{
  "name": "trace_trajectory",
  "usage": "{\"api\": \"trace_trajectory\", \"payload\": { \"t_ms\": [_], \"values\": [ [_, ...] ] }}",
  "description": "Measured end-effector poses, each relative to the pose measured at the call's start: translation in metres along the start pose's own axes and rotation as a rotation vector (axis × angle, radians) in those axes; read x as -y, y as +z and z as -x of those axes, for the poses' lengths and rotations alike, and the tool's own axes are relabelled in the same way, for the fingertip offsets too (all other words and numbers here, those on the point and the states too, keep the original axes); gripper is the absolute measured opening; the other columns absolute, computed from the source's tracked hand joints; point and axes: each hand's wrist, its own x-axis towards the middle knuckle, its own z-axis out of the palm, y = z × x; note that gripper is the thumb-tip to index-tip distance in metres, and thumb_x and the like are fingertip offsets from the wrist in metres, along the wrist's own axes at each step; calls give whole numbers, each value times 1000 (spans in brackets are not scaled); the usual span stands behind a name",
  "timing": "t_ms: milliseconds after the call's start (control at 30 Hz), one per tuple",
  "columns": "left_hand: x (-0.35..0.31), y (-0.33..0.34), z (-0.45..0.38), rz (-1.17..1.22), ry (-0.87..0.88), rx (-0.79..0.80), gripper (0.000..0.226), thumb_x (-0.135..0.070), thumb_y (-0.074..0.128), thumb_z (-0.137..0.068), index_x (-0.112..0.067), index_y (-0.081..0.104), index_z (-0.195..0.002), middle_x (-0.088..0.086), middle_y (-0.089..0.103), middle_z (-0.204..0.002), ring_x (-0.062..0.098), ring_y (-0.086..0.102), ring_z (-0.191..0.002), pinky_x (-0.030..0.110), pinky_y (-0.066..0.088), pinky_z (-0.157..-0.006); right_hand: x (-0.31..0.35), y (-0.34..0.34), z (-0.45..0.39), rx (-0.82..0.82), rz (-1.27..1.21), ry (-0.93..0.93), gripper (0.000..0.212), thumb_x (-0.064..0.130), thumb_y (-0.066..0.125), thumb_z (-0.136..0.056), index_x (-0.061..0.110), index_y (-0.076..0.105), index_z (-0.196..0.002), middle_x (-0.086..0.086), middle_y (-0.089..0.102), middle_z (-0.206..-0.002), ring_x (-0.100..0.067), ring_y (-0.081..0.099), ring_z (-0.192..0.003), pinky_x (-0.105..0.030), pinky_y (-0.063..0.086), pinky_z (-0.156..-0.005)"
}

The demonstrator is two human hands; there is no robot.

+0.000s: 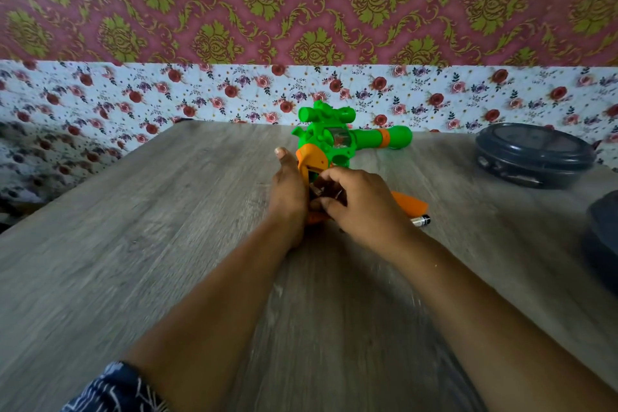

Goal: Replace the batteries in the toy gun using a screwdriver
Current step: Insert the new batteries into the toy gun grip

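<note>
We see bare forearms; left sleeve (115, 390) dark blue, white line pattern, possibly printed; edge blurred.

A round dark container (534, 155) sits on the wood-grain table (133, 244) below floral wallpaper (167, 90)

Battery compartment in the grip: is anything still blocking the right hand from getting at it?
Nothing visible. The compartment in the toy gun is open and the right hand has its fingertips already at it. The left hand steadies the grip from the other side. A loose battery lies on the table.
</note>
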Motion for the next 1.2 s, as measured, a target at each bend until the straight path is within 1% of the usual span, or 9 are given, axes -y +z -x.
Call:
{"api": "trace_trajectory", "payload": {
  "t_ms": [200, 267, 333, 500, 767, 867, 967, 1033, 1200],
  "values": [
    [-2, 1, 5, 42, -30, 5, 81, -65, 11, -92, -7, 52, -129, 16, 61, -90, 19, 61, -50, 19, 42, -36, -5, -3, -1, 32, -68, 43, 30, 9, 62, -84, 16, 65, -112, -8, 68, -108, -23, 63, -94, -21, 42, -76],
    [-2, 2, 7, 34, -23, 10, 78, -65, 11, -92, -9, 53, -129, 19, 64, -99, 20, 65, -59, 21, 45, -38, -5, 0, 1, -7, -40, 30, 31, 7, 60, -83, 15, 63, -113, -9, 67, -107, -22, 61, -89, -22, 41, -73],
    [0, 3, 10, -45, 25, -12, 74, -61, 11, -94, -11, 58, -122, 15, 67, -100, 20, 66, -71, 25, 50, -45, -5, 4, 3, -32, 0, 16, 34, 3, 58, -80, 16, 62, -112, -10, 67, -103, -24, 59, -86, -27, 43, -70],
    [5, 7, 16, -119, 137, -25, 75, -62, 9, -93, -16, 64, -116, 11, 69, -106, 24, 67, -94, 42, 56, -81, -6, 7, 2, -111, 84, 18, 29, 7, 59, -78, 15, 62, -105, -10, 67, -98, -30, 61, -88, -39, 50, -74],
    [5, 5, 17, -63, 111, 38, 75, -68, 11, -90, -20, 64, -114, 13, 70, -103, 28, 68, -94, 41, 56, -73, -6, 8, 2, -100, 269, -120, 22, 10, 55, -80, 15, 59, -101, -4, 60, -104, -29, 57, -95, -36, 46, -73],
    [5, 8, 21, -66, 89, 40, 74, -72, 25, -82, -16, 65, -110, 15, 68, -105, 30, 66, -95, 41, 56, -70, -10, 10, -1, -172, 246, -71, 24, 10, 57, -80, 17, 58, -103, -6, 63, -105, -29, 58, -97, -35, 44, -74],
    [4, 11, 24, -79, 103, 71, 45, -42, 31, -89, -8, 59, -100, 15, 58, -92, 26, 57, -80, 25, 48, -44, -15, 10, -6, -280, 120, 50, 12, 16, 62, -80, 19, 59, -91, -4, 65, -92, -27, 60, -89, -31, 40, -68],
    [1, 12, 28, -99, 148, 106, 26, -20, 31, -93, -10, 55, -88, 10, 54, -77, 22, 54, -69, 24, 47, -43, -17, 8, -9, -329, 13, 141, 11, 19, 65, -78, 21, 54, -81, 1, 61, -79, -24, 58, -79, -29, 38, -63],
    [-1, 13, 33, -141, 202, 117, 18, -2, 37, -88, -12, 49, -78, 4, 50, -66, 17, 49, -60, 20, 44, -46, -20, 6, -10, -358, -67, 211, 21, 27, 70, -72, 20, 51, -70, 4, 54, -65, -20, 53, -67, -28, 36, -60]
  ]
}}
